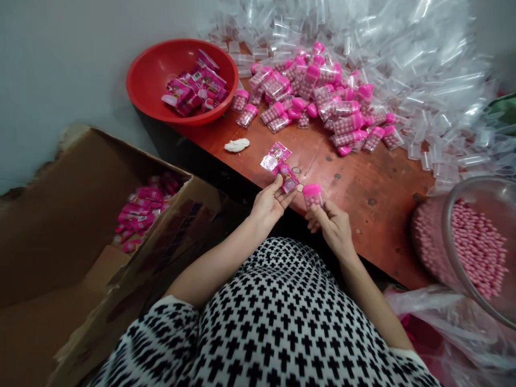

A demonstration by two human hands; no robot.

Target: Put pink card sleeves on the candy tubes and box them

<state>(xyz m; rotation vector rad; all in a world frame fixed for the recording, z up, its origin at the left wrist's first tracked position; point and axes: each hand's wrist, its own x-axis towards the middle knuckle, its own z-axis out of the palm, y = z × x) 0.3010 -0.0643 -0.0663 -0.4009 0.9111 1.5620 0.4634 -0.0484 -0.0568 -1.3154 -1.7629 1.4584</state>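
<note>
My left hand [271,203] pinches a small pink printed packet [288,178] at the near edge of the brown wooden table [363,183]. My right hand [331,223] holds a small clear vial with a pink cap [312,194], filled with pink candies, upright just right of the packet. Another pink packet [276,156] lies flat on the table just beyond my left hand. The two hands are close together, a few centimetres apart.
A heap of filled pink-capped vials [318,99] lies mid-table, with empty clear vials [403,59] piled behind. A red bowl [153,75] holds pink packets. A cardboard box [80,215] at left contains packed items. A big clear jar [475,247] of pink candies stands at right.
</note>
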